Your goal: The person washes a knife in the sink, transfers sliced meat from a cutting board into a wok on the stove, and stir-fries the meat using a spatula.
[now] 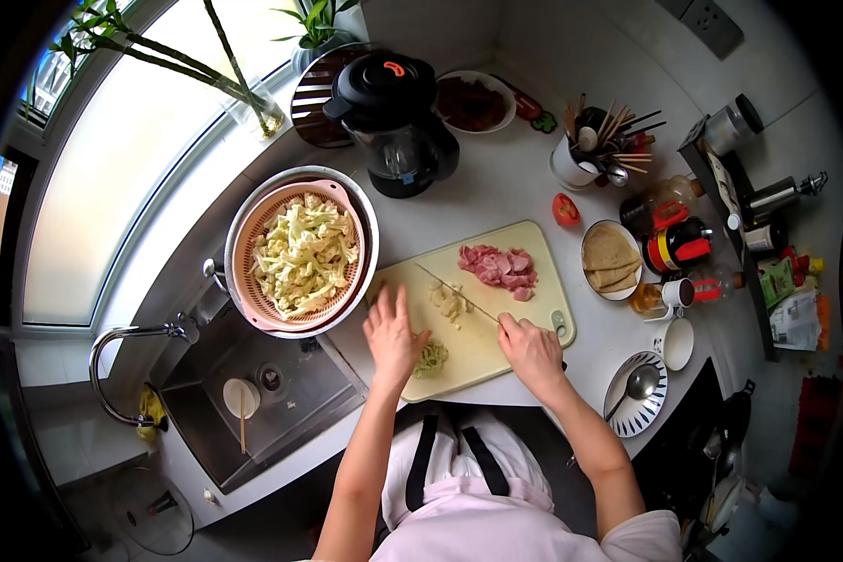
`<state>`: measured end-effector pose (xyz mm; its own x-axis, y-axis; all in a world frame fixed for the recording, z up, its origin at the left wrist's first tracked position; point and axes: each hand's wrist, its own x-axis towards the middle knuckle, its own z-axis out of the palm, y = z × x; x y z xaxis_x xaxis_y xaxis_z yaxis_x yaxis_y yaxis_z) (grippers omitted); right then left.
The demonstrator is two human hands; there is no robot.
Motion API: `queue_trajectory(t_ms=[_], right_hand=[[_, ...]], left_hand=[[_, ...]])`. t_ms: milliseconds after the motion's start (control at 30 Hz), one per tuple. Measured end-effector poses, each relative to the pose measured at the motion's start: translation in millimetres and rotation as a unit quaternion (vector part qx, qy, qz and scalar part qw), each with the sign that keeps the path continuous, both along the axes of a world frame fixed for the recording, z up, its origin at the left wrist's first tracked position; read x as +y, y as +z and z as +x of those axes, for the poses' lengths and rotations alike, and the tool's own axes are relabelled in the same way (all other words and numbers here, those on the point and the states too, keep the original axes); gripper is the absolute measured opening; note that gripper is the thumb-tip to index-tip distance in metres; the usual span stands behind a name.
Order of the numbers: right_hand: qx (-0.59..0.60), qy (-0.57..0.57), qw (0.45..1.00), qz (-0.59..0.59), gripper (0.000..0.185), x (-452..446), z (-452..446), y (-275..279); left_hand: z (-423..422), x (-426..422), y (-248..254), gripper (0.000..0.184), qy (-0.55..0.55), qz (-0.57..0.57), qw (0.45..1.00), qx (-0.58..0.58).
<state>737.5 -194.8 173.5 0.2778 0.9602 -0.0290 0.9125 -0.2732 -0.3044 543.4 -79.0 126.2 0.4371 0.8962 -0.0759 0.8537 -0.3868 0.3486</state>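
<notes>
- While the knife (459,294) lay across the middle of the cutting board (478,363), beside pale chopped pieces (446,302), the right hand (531,351) was closed round its handle.
- The left hand (391,339) had its fingers spread, near green shreds (431,360); whether it touched the board was hard to tell.
- The blade showed only as a thin line, and the grip mostly hid the handle.
- Beyond, a pink colander (243,253) of cauliflower (304,255) sat in a metal bowl (374,245); a patterned bowl (651,416) held a spoon (641,382).
</notes>
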Motion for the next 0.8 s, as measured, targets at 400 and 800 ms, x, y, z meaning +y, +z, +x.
queue_trajectory(t_ms=[400, 800], right_hand=[[0.029, 0.016, 0.999, -0.018, 0.014, -2, 9, -36], [0.023, -0.004, 0.997, -0.071, 0.013, -6, -8, -22]], left_hand=[[43, 3, -53, 0.035, -0.033, -0.025, 0.971, -0.235], [31, 5, -56, 0.021, -0.061, -0.041, 0.957, -0.281]])
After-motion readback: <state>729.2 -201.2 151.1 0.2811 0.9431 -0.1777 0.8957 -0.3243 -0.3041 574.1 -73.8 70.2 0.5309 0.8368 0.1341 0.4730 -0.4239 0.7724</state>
